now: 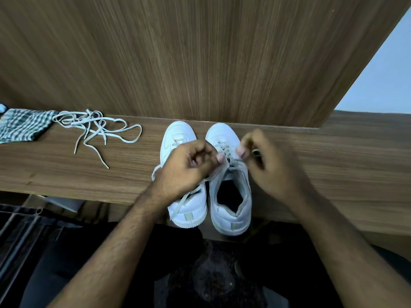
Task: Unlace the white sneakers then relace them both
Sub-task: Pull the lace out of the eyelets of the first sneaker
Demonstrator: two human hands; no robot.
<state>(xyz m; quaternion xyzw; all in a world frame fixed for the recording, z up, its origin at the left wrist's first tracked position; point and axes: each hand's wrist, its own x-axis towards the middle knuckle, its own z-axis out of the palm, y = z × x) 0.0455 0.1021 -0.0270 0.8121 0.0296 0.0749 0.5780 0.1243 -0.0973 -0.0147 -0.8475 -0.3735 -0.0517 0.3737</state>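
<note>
Two white sneakers stand side by side on the wooden table, toes pointing away from me. The right sneaker point(231, 196) has a grey-white lace point(224, 150) crossed through its front eyelets. My left hand point(189, 167) pinches one strand of that lace over the tongue, and a loose end trails down across the heel of the left sneaker point(178, 134). My right hand point(266, 161) pinches the other strand at the right side of the eyelets. A second lace point(97, 127) lies loose in a tangle on the table at the left.
A checked green-and-white cloth point(22, 127) lies at the table's far left. A wooden panel point(200, 52) rises directly behind the shoes. The sneakers' heels overhang the table's front edge point(89, 193). Dark objects sit below the table.
</note>
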